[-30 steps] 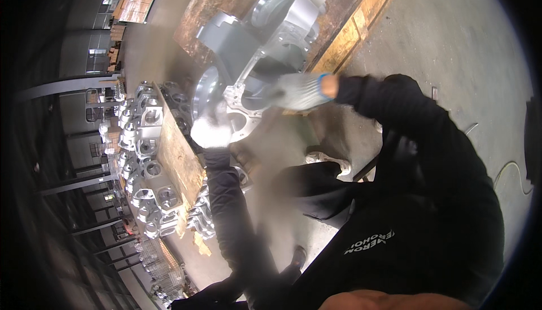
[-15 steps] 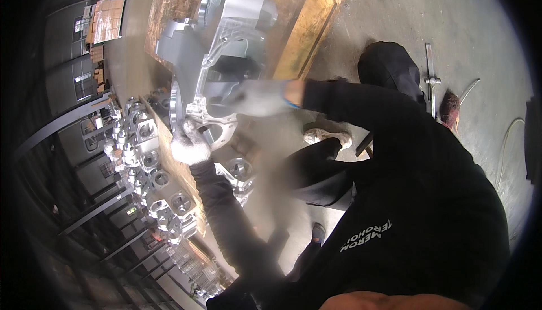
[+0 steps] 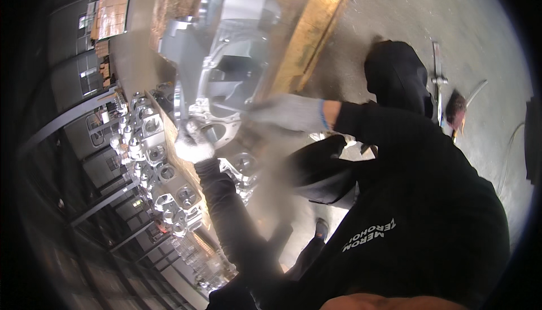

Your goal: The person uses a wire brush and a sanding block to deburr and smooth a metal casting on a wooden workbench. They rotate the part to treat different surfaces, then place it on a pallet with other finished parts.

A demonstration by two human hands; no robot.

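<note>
A large silver-grey metal casting (image 3: 231, 87), with round flanges and a wide rectangular opening, lies on a wooden surface at the upper middle. My left hand (image 3: 193, 142), in a white glove, is closed around its near corner beside a round hole. My right hand (image 3: 293, 112), in a grey glove with a blue cuff edge, is at the casting's right near edge. Motion smears its fingers, so whether they touch or hold anything cannot be made out.
Many similar castings (image 3: 186, 196) stand in rows on wood at the left. A yellowish wooden beam (image 3: 310, 31) runs along the right. A clamp-like metal bar (image 3: 437, 78) and a reddish brush-like thing (image 3: 456, 110) lie on the concrete floor. Stacked cartons (image 3: 112, 14) stand far left.
My right hand has drawn back to the right and nearer, from over the casting's opening to its edge. My left hand stays at the corner. The view has shifted slightly.
</note>
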